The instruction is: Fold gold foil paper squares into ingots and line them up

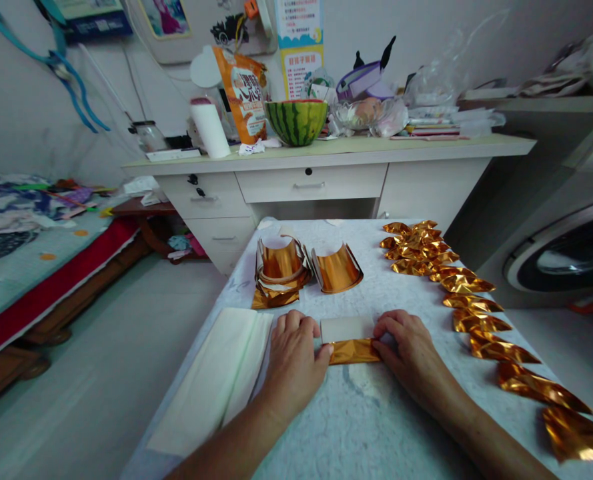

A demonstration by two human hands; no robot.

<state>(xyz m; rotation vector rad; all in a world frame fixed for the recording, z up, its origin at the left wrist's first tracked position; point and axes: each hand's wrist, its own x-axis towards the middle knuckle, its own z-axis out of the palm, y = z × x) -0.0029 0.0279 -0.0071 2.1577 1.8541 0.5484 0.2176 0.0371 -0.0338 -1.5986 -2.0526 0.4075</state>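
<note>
A small rectangular piece of gold foil paper (355, 351) lies flat on the cloth-covered table, its upper part pale white and its lower part shiny gold. My left hand (293, 350) grips its left end, with the thumb on the gold edge. At the right end, my right hand (407, 343) pinches it between thumb and curled fingers. Beyond my hands stand a stack of curved gold foil sheets (280, 263) and one more curved gold sheet (337, 268). Folded white paper or cloth (211, 373) lies beside my left forearm.
Several twisted gold foil pieces (481, 323) run down the right side of the table (321, 427). Behind it is a white desk (311, 183) bearing a cut watermelon (297, 123) and an orange pouch (243, 97). A bed (76, 260) stands left, a washing machine (541, 200) right.
</note>
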